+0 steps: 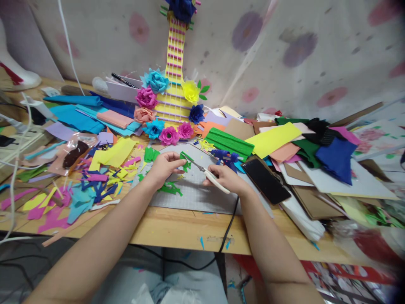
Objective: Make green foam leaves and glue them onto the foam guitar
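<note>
My left hand (165, 167) pinches a small piece of green crepe paper (186, 161) above the grey cutting mat (196, 200). In my right hand (227, 179) are white-handled scissors (217, 181), their blades pointing left and reaching the green paper at my left fingertips. Green paper scraps (171, 188) lie on the mat below and beside my left hand. Just behind my right hand is a blue glue gun (225, 156). At the back stands a yellow guitar shape (175, 90) trimmed with paper flowers, among them a yellow one (191, 92) with green leaves.
Colourful paper scraps (104, 177) cover the table's left side. A black phone (266, 179) lies right of the mat, near a folded green crepe sheet (229, 142) and stacked papers (275, 139). A black cable (232, 223) hangs over the front edge. A power strip (23, 141) sits far left.
</note>
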A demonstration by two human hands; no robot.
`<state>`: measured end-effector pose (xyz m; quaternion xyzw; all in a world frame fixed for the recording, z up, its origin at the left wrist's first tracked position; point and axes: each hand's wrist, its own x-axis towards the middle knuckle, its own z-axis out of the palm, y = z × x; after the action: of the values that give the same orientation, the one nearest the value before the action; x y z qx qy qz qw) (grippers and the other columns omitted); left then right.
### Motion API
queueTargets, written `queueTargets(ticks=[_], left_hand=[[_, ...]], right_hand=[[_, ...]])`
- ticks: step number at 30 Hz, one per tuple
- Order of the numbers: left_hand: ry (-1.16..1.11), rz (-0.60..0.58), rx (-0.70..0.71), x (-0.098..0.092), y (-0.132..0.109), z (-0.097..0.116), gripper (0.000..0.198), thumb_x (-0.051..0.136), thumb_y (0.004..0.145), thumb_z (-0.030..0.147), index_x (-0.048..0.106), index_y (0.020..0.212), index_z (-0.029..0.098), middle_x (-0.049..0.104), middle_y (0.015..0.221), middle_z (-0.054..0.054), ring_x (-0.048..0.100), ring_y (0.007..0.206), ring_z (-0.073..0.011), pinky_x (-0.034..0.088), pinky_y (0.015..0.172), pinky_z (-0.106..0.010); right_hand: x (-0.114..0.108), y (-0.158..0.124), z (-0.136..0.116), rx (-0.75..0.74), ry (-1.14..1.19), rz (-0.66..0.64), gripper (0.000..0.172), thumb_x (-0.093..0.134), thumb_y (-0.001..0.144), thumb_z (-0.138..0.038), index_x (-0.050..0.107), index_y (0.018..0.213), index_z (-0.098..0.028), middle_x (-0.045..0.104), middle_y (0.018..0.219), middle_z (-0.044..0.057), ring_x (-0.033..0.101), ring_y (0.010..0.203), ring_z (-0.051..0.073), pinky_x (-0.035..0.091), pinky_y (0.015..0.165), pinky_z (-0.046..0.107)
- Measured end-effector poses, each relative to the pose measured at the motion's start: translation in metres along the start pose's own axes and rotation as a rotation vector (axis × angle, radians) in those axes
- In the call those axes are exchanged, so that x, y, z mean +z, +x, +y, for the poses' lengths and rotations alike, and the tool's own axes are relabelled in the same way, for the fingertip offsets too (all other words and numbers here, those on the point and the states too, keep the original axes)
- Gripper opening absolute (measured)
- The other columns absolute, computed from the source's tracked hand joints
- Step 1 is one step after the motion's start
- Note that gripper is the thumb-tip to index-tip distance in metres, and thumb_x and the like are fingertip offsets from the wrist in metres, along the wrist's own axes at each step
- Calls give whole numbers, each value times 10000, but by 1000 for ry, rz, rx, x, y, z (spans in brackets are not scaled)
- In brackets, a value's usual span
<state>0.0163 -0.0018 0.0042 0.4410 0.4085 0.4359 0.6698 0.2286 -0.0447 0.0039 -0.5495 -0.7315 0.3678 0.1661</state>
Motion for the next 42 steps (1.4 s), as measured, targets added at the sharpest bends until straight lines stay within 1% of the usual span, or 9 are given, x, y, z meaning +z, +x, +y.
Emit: queueTargets(ticks=[3,7,19,29,42], left_hand=[[20,-11,-3,0,0,1,296,769,460,281,544,559,118,529,580,23,515,551,-84,529,559,-287],[38,-36,-29,0,0,0,282,764,464,277,568,586,114,571,618,3,540,582,-102,529,571,-298],[25,-85,-78,2,1,-4,265,758,473,270,576,589,117,572,632,-4,530,599,-102,528,565,-288],[14,-80,-105,5,-1,-2,261,767,455,256,569,561,123,570,604,-7,531,575,-110,518,557,-301],[9,-93,-133,6,-1,-4,256,759,461,236,593,609,110,568,624,-13,522,582,-107,517,553,-311]], right_hand=[[-1,-1,-3,-8,-33,-39,368,603,674,-515,451,709,-182,438,641,-39,382,606,99,262,529,217],[0,-2,-7,-6,-69,-59,371,601,671,-522,455,732,-187,461,647,-37,388,601,104,270,530,221],[4,-1,-10,21,-38,-29,372,598,670,-525,471,719,-179,476,652,-32,399,617,107,264,533,223],[3,-1,-10,15,-31,-25,357,606,669,-507,481,744,-182,482,666,-32,404,623,111,268,532,225],[6,0,-7,4,-2,-29,368,608,666,-514,481,743,-177,499,674,-27,416,625,111,278,535,223]])
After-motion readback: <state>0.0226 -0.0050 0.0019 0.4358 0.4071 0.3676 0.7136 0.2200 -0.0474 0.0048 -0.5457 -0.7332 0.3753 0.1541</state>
